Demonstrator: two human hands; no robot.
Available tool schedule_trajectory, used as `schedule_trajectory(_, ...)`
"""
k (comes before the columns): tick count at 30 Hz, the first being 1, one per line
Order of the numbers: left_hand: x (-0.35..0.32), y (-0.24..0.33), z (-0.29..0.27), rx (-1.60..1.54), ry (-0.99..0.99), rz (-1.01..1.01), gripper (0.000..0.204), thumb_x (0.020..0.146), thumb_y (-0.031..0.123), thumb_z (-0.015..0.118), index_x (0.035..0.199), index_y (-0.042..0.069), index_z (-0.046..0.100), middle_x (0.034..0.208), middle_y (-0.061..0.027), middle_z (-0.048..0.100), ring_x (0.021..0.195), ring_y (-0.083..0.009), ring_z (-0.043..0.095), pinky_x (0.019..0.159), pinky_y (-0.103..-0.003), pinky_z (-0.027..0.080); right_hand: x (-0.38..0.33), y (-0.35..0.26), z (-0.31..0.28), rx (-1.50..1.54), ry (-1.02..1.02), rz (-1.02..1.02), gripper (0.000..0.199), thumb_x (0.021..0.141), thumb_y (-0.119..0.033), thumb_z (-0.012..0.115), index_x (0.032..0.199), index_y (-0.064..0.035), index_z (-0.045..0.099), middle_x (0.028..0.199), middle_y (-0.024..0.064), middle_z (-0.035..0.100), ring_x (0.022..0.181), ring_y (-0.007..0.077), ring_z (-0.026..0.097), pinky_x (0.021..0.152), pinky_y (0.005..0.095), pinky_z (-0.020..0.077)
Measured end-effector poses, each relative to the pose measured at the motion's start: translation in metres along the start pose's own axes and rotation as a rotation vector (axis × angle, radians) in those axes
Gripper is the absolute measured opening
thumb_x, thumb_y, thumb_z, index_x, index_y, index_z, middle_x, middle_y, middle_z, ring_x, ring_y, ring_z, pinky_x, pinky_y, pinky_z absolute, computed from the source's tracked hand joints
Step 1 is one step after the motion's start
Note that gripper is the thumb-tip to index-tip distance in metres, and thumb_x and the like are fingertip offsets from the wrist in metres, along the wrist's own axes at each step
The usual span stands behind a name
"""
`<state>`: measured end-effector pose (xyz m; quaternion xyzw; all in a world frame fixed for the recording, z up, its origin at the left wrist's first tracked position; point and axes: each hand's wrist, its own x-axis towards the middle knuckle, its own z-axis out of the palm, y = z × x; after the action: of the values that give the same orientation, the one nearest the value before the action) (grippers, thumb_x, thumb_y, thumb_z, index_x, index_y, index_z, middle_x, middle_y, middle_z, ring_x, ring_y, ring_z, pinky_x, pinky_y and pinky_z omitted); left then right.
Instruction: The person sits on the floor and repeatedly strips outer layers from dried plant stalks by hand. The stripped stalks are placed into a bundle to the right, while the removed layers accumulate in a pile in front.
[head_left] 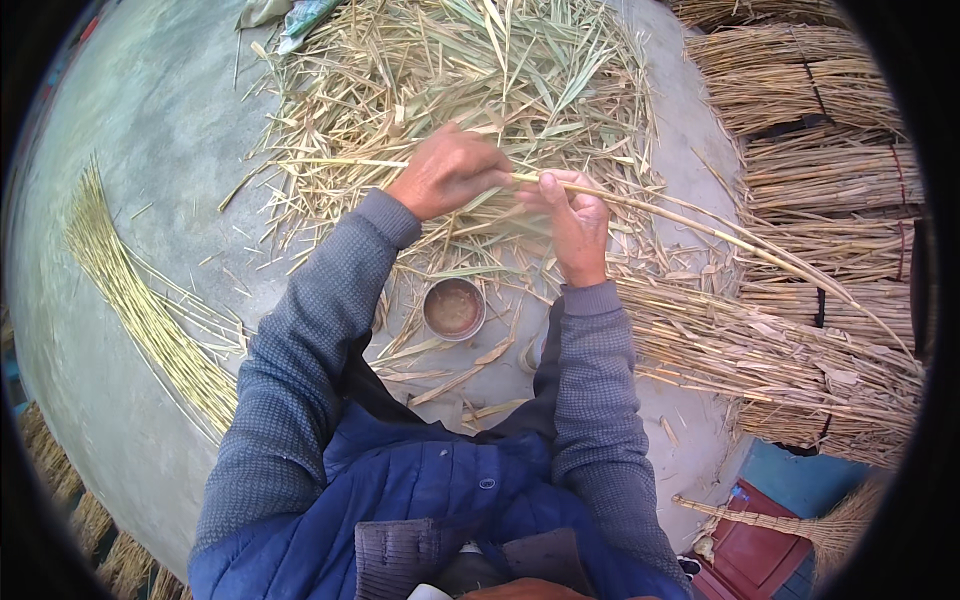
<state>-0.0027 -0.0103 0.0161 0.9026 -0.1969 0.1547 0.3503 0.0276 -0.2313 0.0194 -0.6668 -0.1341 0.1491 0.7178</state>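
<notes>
Both hands hold a long, thin reed stalk (670,212) that runs from the left of my hands out to the right over the bundles. My left hand (450,170) is closed around it, back of the hand up, fingertips hidden. Just to its right, my right hand (575,218) pinches the stalk, with the thumb on top. Under and beyond my hands spreads a heap of dry husks and leaves (390,90). Below them, a small metal bowl (454,308) with a brownish inside stands on the floor between my knees.
A sheaf of peeled stalks (150,310) lies at the left on the grey floor (130,130). Loose unpeeled reeds (760,340) lie at my right. Tied reed bundles (830,180) are stacked along the right side. A straw broom (830,530) rests at the lower right by a red panel (750,555).
</notes>
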Motion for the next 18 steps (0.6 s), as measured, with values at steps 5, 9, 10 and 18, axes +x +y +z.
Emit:
schedule_trajectory(5,-0.026,-0.047,-0.025,0.135,-0.108,-0.205,0.015,0.086,0.029,0.072,0.086,0.014,0.07,0.076,-0.0043,0.069,0.075,-0.0225,0.064,0.081,-0.037,0.039,0.001,-0.014,-0.023,0.015,0.125,-0.074,0.032,0.099,-0.027,0.065,0.108,0.0037,0.06,0.093,0.0162,0.071,0.079,0.0185,0.071,0.073,0.0285,0.0571)
schedule_trajectory(9,-0.042,-0.068,-0.054,0.165,-0.166,-0.415,0.014,0.082,0.024,0.075,0.083,0.011,0.071,0.074,-0.0059,0.071,0.073,-0.0246,0.066,0.076,-0.038,0.044,-0.001,-0.025,-0.043,0.024,0.241,-0.083,0.033,0.098,-0.027,0.066,0.107,0.0043,0.062,0.09,0.0168,0.071,0.078,0.02,0.072,0.071,0.028,0.0577)
schedule_trajectory(10,-0.041,-0.063,-0.054,0.207,-0.195,-0.431,0.015,0.081,0.021,0.076,0.084,0.007,0.072,0.073,-0.0084,0.071,0.069,-0.0256,0.068,0.069,-0.037,0.051,-0.001,-0.025,-0.041,0.026,0.235,-0.085,0.033,0.098,-0.027,0.066,0.107,0.0045,0.062,0.09,0.0169,0.071,0.079,0.0203,0.072,0.07,0.0278,0.0579)
schedule_trajectory(18,-0.003,0.008,0.014,-0.053,0.198,-0.035,0.025,0.08,0.026,0.081,0.095,0.008,0.071,0.087,-0.0028,0.071,0.081,-0.0214,0.064,0.079,-0.034,0.043,-0.004,-0.022,-0.007,-0.028,0.181,-0.038,0.028,0.098,-0.024,0.066,0.101,0.004,0.062,0.087,0.0171,0.071,0.075,0.0199,0.072,0.069,0.0282,0.059)
